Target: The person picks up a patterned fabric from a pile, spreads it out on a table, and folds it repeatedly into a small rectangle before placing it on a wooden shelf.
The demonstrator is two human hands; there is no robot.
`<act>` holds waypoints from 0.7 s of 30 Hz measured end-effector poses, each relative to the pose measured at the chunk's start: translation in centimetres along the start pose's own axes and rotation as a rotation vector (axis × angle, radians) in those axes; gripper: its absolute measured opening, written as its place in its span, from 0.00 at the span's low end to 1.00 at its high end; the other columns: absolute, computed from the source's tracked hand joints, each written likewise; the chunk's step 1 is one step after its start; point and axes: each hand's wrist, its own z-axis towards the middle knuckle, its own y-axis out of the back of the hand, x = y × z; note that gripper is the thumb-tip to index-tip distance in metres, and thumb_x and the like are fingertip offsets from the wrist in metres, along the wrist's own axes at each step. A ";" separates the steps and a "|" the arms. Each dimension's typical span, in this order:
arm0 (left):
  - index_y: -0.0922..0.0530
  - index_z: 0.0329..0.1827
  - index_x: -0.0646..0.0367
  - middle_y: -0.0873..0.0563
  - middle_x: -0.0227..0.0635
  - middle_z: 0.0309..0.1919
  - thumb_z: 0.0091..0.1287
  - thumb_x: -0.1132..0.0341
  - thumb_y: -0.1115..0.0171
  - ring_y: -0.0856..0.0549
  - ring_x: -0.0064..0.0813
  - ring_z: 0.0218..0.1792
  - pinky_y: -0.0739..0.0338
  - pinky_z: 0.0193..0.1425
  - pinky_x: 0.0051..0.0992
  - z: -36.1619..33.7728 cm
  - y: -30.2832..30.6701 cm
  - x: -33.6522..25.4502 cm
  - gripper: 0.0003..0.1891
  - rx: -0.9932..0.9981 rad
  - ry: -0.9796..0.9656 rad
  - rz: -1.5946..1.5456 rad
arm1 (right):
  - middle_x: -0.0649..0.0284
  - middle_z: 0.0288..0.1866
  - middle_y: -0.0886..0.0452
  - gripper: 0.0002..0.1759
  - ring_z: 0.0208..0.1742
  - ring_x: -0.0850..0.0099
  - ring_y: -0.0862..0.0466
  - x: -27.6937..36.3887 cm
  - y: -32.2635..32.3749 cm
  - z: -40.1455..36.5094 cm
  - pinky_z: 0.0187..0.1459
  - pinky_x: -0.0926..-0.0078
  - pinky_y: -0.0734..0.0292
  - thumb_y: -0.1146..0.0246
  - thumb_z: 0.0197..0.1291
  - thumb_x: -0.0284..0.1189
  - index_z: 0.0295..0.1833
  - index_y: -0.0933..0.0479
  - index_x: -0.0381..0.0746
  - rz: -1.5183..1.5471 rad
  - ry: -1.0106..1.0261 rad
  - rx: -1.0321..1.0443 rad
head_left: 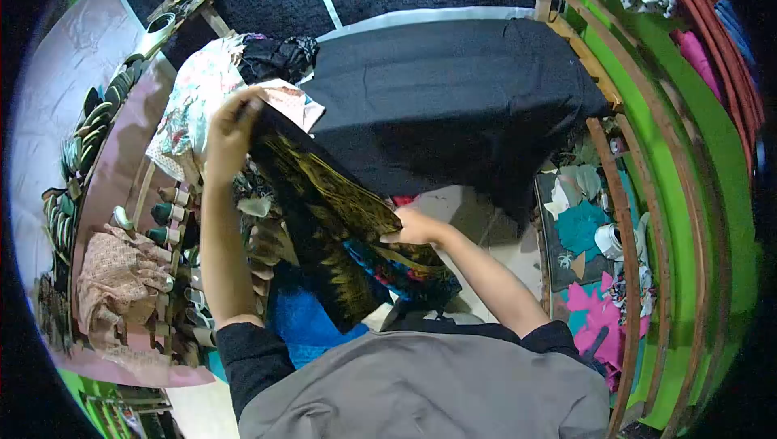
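Note:
A black cloth with a gold pattern (324, 188) hangs stretched between my two hands, sloping down from upper left to lower right. My left hand (234, 115) is raised and closed on its upper corner. Lower down, my right hand (414, 227) pinches the folded edge. Below that hand shows a blue and red floral part (388, 269) in the lower folds. Behind my left hand lies a heap of white floral cloth (190, 107), with a bunched black cloth (279, 57) beside it.
A table draped in dark cloth (437, 67) stands ahead. On the left, a rack holds shoe-like pieces (105, 111) and a peach lace cloth (121, 277). Wooden rails (672, 148) run along the right, by a shelf with pink scraps (595, 318) and teal scraps (581, 224).

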 end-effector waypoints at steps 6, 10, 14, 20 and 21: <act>0.23 0.45 0.63 0.20 0.28 0.39 0.66 0.70 0.47 0.25 0.18 0.42 0.33 0.50 0.19 2.0 9.0 3.4 0.09 -0.366 0.005 0.041 | 0.56 0.36 0.18 0.26 0.37 0.62 0.19 -9.6 -4.7 -6.5 0.38 0.67 0.27 0.30 0.29 0.41 0.39 0.20 0.42 -0.032 -0.321 0.419; 0.24 0.49 0.63 0.21 0.28 0.39 0.67 0.63 0.46 0.25 0.19 0.41 0.31 0.48 0.19 0.4 16.5 8.1 0.14 -0.530 0.180 0.031 | 0.57 0.38 0.18 0.21 0.44 0.58 0.20 -14.4 -4.9 -13.3 0.43 0.59 0.27 0.35 0.39 0.42 0.41 0.20 0.45 -0.417 -0.505 0.418; 0.23 0.45 0.64 0.20 0.29 0.40 0.66 0.59 0.45 0.25 0.20 0.41 0.32 0.49 0.21 -3.6 18.5 11.6 0.15 -0.548 0.224 0.447 | 0.58 0.34 0.18 0.15 0.36 0.65 0.19 -17.0 -0.6 -16.8 0.50 0.60 0.40 0.42 0.42 0.33 0.39 0.18 0.47 -0.532 -0.749 -0.367; 0.22 0.41 0.63 0.20 0.29 0.37 0.68 0.62 0.48 0.25 0.20 0.41 0.33 0.50 0.22 -7.6 19.2 14.5 0.13 -0.709 0.182 0.444 | 0.58 0.52 0.23 0.24 0.56 0.61 0.25 -16.1 0.5 -20.1 0.62 0.44 0.52 0.49 0.46 0.38 0.52 0.24 0.48 -0.653 -1.012 0.490; 0.23 0.42 0.63 0.21 0.28 0.38 0.68 0.63 0.49 0.26 0.19 0.40 0.33 0.50 0.21 -7.8 18.7 13.5 0.12 -0.659 0.136 0.557 | 0.58 0.54 0.24 0.25 0.57 0.60 0.26 -17.0 -0.8 -20.8 0.62 0.42 0.53 0.49 0.48 0.38 0.55 0.26 0.51 -0.595 -1.056 0.473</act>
